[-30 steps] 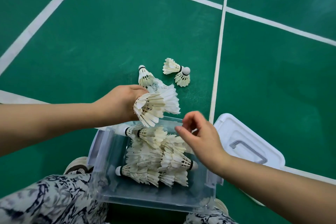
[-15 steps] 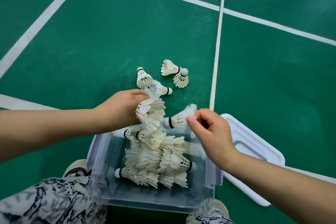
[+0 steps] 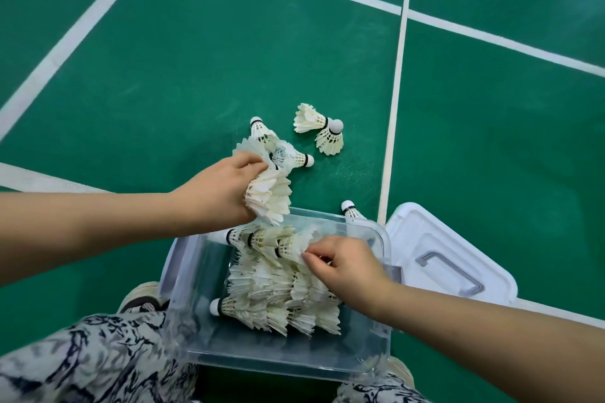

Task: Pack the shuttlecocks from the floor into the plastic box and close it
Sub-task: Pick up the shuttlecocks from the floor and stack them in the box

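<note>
Green badminton court floor (image 3: pixel 196 75), clear plastic box (image 3: pixel 383 239) by my knees, lid (image 3: pixel 442 249) off to the right. My left hand (image 3: pixel 216 196) is closed round a nested stack of shuttlecocks (image 3: pixel 270 195) above the rim; right hand (image 3: pixel 350 268) pinches one shuttlecock (image 3: pixel 291 244) inside. Loose ones (image 3: pixel 319 131) remain on the floor. I'd worry about crushed feathers, or the stack slipping out beside the box.

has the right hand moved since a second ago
Yes. The right hand was raised near the far rim of the plastic box; it has come down toward the person, into the box, and is setting a shuttlecock on the pile.
</note>
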`<move>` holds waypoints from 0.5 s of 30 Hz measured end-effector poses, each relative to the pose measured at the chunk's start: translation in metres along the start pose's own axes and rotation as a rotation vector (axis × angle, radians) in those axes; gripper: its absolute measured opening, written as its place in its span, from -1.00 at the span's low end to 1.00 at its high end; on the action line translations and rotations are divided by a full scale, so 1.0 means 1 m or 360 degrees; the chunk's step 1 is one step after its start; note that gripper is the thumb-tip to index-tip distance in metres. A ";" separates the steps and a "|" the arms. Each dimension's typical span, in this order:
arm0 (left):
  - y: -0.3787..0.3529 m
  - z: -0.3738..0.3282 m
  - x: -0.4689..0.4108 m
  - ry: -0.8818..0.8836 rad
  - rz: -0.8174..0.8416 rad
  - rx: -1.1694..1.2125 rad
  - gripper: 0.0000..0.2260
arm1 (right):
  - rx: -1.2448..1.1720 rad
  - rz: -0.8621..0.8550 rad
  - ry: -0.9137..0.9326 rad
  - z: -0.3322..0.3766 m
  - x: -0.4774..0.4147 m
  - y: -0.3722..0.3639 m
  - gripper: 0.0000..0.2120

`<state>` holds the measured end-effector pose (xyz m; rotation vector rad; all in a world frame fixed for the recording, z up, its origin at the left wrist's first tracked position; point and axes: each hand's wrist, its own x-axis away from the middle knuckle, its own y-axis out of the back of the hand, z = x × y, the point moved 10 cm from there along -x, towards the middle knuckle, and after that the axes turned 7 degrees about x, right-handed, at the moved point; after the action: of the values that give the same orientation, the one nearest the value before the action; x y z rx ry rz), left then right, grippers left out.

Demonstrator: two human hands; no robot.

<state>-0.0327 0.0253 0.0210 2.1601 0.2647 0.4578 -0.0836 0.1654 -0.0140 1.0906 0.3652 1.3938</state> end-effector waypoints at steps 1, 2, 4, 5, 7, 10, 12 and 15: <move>-0.003 0.000 0.001 0.0015 0.0023 -0.0001 -0.38 | 0.0043 0.0042 0.0006 0.002 -0.004 -0.006 -0.66; -0.005 -0.001 0.001 0.0029 0.0047 0.0001 -0.37 | 0.0070 0.0059 -0.0009 0.001 -0.007 -0.009 -0.69; -0.010 -0.003 0.002 0.0053 0.0100 0.0006 -0.36 | 0.0115 0.0090 -0.0076 -0.003 -0.014 -0.013 -0.70; -0.012 -0.004 0.002 0.0059 0.0122 0.0010 -0.35 | 0.0122 0.0113 -0.0102 -0.005 -0.015 -0.015 -0.68; -0.015 -0.004 0.003 0.0071 0.0147 0.0021 -0.35 | 0.0105 0.0158 -0.0132 -0.007 -0.016 -0.018 -0.66; -0.014 -0.002 0.004 0.0087 0.0156 0.0027 -0.34 | 0.0067 0.0114 -0.0209 -0.007 -0.010 -0.008 -0.66; -0.013 0.000 0.004 0.0102 0.0148 0.0015 -0.33 | 0.0007 0.0000 -0.0275 -0.008 -0.005 0.007 -0.67; -0.012 -0.002 0.004 0.0112 0.0132 -0.0012 -0.32 | -0.0283 -0.0193 -0.0241 0.004 0.001 0.029 -0.70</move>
<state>-0.0304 0.0346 0.0135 2.1562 0.2128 0.5819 -0.0972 0.1596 0.0112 1.0037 0.1906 1.2044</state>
